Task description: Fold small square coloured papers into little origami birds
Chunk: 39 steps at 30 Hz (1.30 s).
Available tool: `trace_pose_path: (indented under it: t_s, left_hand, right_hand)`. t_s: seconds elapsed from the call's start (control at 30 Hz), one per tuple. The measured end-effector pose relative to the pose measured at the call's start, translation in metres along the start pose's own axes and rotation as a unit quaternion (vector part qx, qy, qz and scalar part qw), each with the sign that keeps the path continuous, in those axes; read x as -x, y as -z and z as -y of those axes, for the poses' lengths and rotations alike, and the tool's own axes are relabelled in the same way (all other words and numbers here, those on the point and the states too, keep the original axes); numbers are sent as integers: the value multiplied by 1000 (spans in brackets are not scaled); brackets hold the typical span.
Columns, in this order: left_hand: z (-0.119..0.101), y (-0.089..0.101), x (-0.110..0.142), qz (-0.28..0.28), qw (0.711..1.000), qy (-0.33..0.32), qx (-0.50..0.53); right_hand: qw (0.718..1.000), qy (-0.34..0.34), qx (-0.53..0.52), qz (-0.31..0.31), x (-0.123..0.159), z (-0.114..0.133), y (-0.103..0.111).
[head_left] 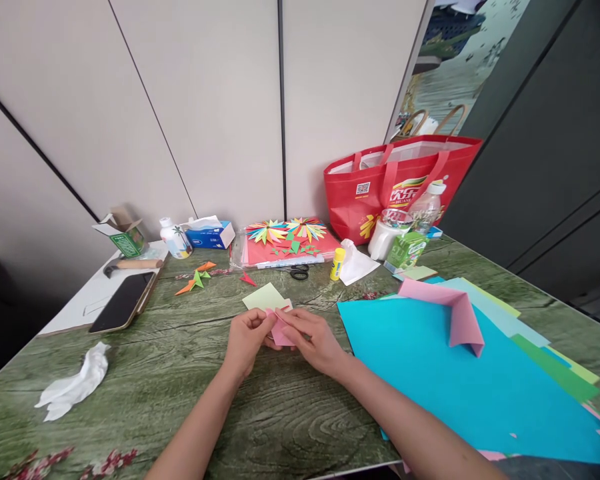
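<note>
Between my two hands, above the middle of the table, is a small piece of pink paper (281, 333). My left hand (250, 337) pinches its left side with thumb and fingers. On the other side, my right hand (313, 339) grips the paper's right part, fingertips close to those of the left. The fingers partly cover the paper, so its folds are hard to make out. Just behind the hands lies a pale yellow-green paper square (267, 295). A small red folded paper piece (249, 279) rests farther back, near black-handled scissors (299, 271).
Large blue paper (420, 360) with a folded pink strip (445, 297) covers the right side. A glue stick (337, 264), red bag (375, 200) and paper flowers (267, 231) stand or lie behind. At left are a phone (124, 301), tissue (77, 383) and folded orange-green pieces (197, 280).
</note>
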<state>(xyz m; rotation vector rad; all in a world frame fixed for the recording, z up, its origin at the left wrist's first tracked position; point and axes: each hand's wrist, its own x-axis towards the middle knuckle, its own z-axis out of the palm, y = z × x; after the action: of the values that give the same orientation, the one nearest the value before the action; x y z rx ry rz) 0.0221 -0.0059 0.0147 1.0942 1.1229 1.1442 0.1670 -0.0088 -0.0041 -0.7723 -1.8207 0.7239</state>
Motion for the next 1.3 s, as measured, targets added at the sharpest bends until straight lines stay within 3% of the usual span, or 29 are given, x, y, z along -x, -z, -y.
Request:
trace_pose_path:
  t_s: [0.13,0.33,0.57,0.7,0.77,0.87,0.97,1.3]
  left_hand:
    - [0,2,-1,4,999,-17,-31]
    - [-1,1,-1,20,995,-39,-85]
    - [6,2,-3,40,992,-46,-107]
    - [3,2,-3,29,982,-78,-167]
    - [0,2,-2,28,976,-89,-197]
    - [0,1,0,85,963,-103,-236]
    - [1,-2,2,127,953,-108,-252]
    - [-4,-7,5,153,978,33,-134]
  right_hand:
    - [986,-127,-105,-17,-4,-2,1]
    - [925,-253,-283,25,-2,-9,1]
    - [908,-297,-295,6,-1,-9,-2]
    - [911,-285,-296,27,-3,-9,1]
    - [915,-278,-293,3,-5,-9,5]
    - [916,-273,-293,-38,-7,-9,10]
    - [917,-259,-304,-14,-8,-10,11]
    - [907,-280,-301,-93,-7,-14,10]
